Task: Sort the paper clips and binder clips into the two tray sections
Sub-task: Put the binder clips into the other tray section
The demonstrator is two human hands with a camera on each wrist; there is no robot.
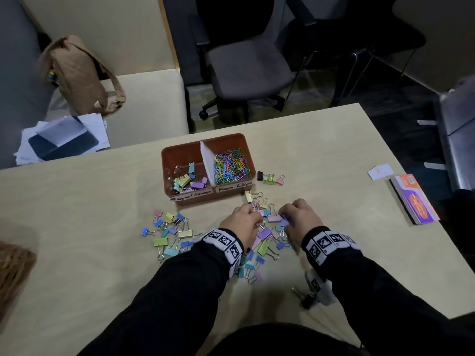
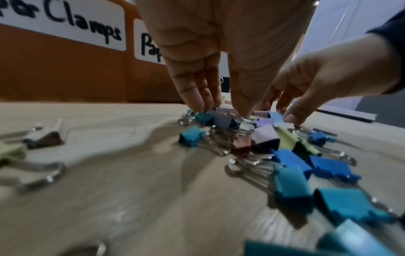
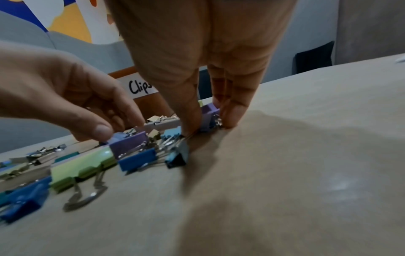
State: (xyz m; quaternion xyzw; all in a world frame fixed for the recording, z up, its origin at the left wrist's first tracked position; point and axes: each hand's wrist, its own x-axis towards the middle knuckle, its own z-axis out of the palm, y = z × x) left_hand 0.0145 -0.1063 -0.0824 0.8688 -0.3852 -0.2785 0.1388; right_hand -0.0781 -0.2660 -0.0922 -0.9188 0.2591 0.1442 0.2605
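Note:
The orange tray (image 1: 177, 152) has binder clips (image 1: 189, 179) in its left section, labelled "Paper Clamps", and coloured paper clips (image 1: 231, 165) in its right section. Loose binder clips (image 1: 264, 235) lie in a pile in front of it, and both hands reach down into them. In the left wrist view my left hand (image 2: 223, 110) pinches a greyish-lavender binder clip (image 2: 219, 117) between thumb and fingers. My right hand (image 3: 208, 121) pinches a purple binder clip (image 3: 209, 112) standing on the table. The head view shows the left hand (image 1: 257, 219) and right hand (image 1: 284, 217) close together.
More binder clips (image 1: 169, 229) are scattered to the left of the hands, and a few (image 1: 270, 177) lie right of the tray. A black clip (image 1: 307, 300) lies under my right forearm. A colourful booklet (image 1: 413, 199) and a paper slip (image 1: 380, 172) lie far right.

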